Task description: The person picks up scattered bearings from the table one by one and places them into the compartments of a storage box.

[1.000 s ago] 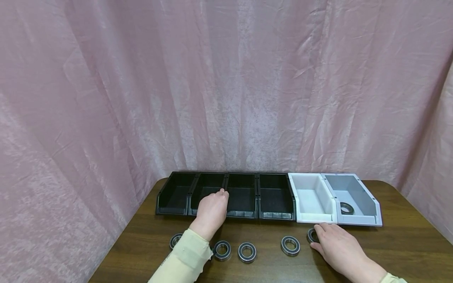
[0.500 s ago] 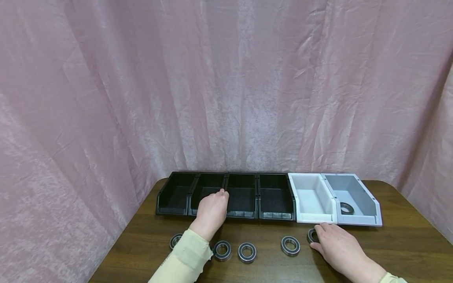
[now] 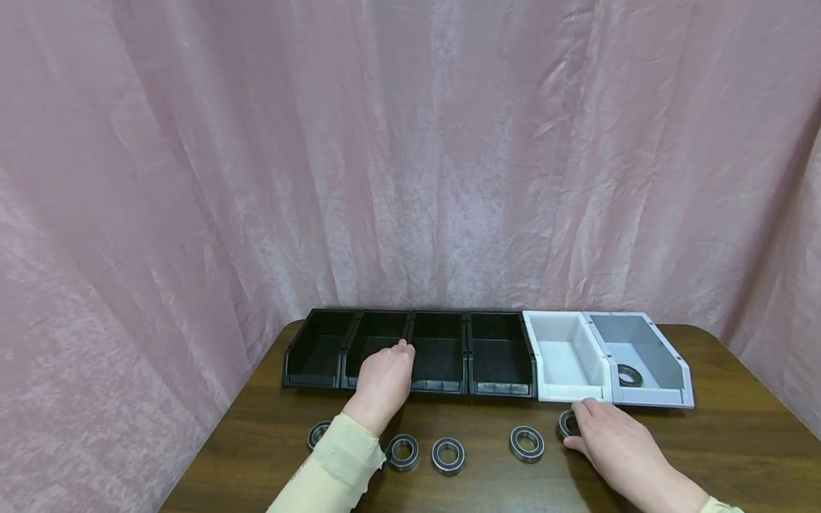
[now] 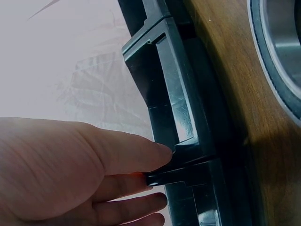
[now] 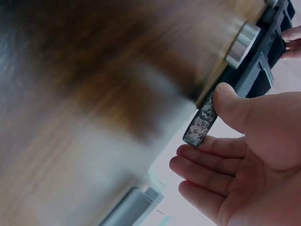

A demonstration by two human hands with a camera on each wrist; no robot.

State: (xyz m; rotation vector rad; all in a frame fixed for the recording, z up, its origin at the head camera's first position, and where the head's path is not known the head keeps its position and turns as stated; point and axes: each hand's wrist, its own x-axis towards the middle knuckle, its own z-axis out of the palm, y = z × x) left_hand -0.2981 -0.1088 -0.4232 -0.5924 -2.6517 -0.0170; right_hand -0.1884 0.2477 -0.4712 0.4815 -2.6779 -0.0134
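My left hand (image 3: 383, 381) is at the front of the black bins, where the second and third from the left meet. In the left wrist view its thumb and forefinger pinch the black bin edge (image 4: 181, 162). On the table before the white bin (image 3: 567, 356), my right hand (image 3: 618, 449) holds a ball bearing (image 3: 567, 425) between thumb and fingers. The right wrist view shows that bearing (image 5: 201, 123) edge-on, its outer rim mottled with reflections. The hand covers part of it in the head view.
More bearings lie in front of the bins: one (image 3: 527, 444) beside the held one, others (image 3: 447, 456), (image 3: 403, 453) near the middle, and one (image 3: 317, 432) partly behind the left sleeve. Another bearing (image 3: 630, 375) sits inside the grey bin (image 3: 681, 370). A pink curtain (image 3: 410, 178) hangs behind.
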